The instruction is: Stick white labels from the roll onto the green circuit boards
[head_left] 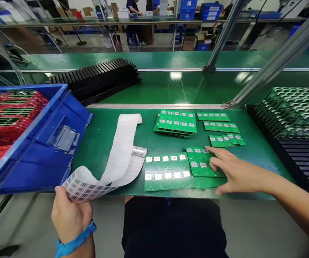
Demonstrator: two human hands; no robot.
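My left hand (72,213), with a blue band at its wrist, pinches the end of a long strip of printed labels (86,184). The strip curls back across the bench, its white backing upward in part, to a small roll (139,151). My right hand (232,170) lies over a green circuit board panel (197,159), fingers apart, the index fingertip by a white label in its top row. Under that panel another board shows at the lower edge. Left of it, a labelled circuit board panel (169,172) lies flat, partly overlapping the boards beside it.
A stack of labelled panels (177,121) and narrower board strips (221,127) lie farther back. At left a blue bin (44,143) holds boards in red wrap. A black rack (291,150) of upright boards stands at right. Black slotted trays (97,79) and metal posts (224,34) are behind.
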